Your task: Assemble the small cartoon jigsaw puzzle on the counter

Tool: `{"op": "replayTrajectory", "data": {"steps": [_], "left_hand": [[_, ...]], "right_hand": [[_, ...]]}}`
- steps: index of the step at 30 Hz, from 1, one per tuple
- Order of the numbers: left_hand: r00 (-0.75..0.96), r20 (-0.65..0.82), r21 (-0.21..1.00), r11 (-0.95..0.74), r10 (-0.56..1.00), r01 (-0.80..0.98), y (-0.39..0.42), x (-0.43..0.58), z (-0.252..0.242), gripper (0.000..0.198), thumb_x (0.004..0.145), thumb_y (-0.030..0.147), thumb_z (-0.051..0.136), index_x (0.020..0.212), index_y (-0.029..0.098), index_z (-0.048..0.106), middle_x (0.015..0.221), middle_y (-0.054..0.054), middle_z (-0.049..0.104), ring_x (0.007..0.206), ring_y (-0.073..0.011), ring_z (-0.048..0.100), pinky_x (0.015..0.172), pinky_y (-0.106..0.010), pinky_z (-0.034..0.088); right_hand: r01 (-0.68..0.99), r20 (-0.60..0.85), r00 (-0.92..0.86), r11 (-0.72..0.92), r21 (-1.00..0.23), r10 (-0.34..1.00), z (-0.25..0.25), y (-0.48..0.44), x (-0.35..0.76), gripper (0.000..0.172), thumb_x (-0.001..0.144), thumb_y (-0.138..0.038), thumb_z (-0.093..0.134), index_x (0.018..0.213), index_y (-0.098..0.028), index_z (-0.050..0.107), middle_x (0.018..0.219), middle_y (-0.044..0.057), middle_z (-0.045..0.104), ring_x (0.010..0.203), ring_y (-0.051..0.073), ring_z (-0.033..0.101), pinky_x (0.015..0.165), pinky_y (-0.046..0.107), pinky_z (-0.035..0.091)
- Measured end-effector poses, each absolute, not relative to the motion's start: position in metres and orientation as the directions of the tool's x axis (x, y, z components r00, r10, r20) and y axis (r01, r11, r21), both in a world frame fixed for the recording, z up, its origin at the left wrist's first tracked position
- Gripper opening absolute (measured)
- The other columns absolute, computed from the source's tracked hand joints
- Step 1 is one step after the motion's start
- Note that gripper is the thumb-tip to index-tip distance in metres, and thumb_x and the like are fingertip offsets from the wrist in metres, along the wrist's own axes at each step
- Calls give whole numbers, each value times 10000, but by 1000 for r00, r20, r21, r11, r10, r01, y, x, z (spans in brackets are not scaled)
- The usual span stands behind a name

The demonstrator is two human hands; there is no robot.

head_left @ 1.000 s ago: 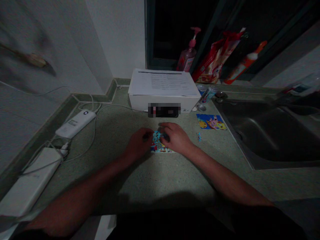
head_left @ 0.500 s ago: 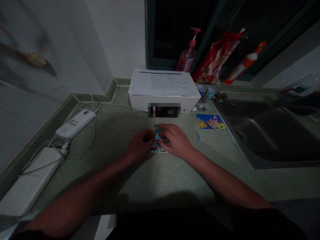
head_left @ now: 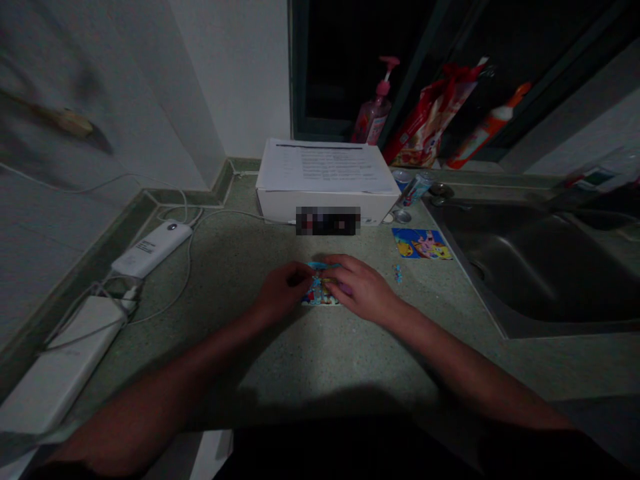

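Note:
A small, brightly coloured picture card point(head_left: 321, 297) lies flat on the counter, partly covered by both my hands. My left hand point(head_left: 284, 287) is at its left side, thumb and index finger pinched together at the card's surface; whatever they hold is too small to name. From the right, my right hand point(head_left: 363, 285) rests over the card with its fingers stretched out and apart. Right of that hand lies a little cluster of light-blue bits point(head_left: 399, 273). A second card point(head_left: 423, 244), blue with yellow and pink cartoon figures, lies flat beyond them.
A white box point(head_left: 327, 175) with a printed sheet on top stands at the back, a blurred-out dark device point(head_left: 328, 221) before it. White power banks point(head_left: 153, 247) and cables lie left. A metal sink point(head_left: 540, 260) is at right, near a tilted can point(head_left: 416, 190).
My right hand has shifted slightly right and down, with its fingers more spread, so more of the card shows. My left hand stays nearly in place at the card's left side.

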State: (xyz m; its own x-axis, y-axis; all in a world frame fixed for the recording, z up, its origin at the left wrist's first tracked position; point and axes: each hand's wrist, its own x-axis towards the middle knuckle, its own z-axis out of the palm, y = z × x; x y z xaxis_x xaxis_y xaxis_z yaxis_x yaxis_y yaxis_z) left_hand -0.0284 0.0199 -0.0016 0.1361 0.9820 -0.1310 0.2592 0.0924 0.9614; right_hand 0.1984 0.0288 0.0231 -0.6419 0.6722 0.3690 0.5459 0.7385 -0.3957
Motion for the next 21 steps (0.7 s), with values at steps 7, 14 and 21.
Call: {"op": "replayTrajectory", "data": {"steps": [7,14,21], "left_hand": [[145,-131,964,92,981,249,18,-28,-2,103,814,248,727,908,216,753,863,-39,794,802,-202,738,789,-337,584],[209,-148,978,112,967,174,19,-27,-3,158,766,247,756,915,196,754,906,-61,805,827,-203,744,815,-337,583],[224,-165,976,127,960,176,18,-27,1,165,772,183,740,933,208,765,944,-71,815,871,-215,758,866,-368,599]], "right_hand": [[537,366,-631,726,-430,684,15,18,197,132,1038,-197,591,1052,-238,716,1292,102,718,1186,247,708,985,450,616],[524,391,-622,732,-435,678,3,13,193,52,990,-193,664,988,-237,693,1227,92,741,1138,243,721,968,432,614],[546,402,-596,718,-432,695,1,12,196,112,999,-236,674,1109,-241,656,1294,108,724,1172,269,709,965,469,620]]}}
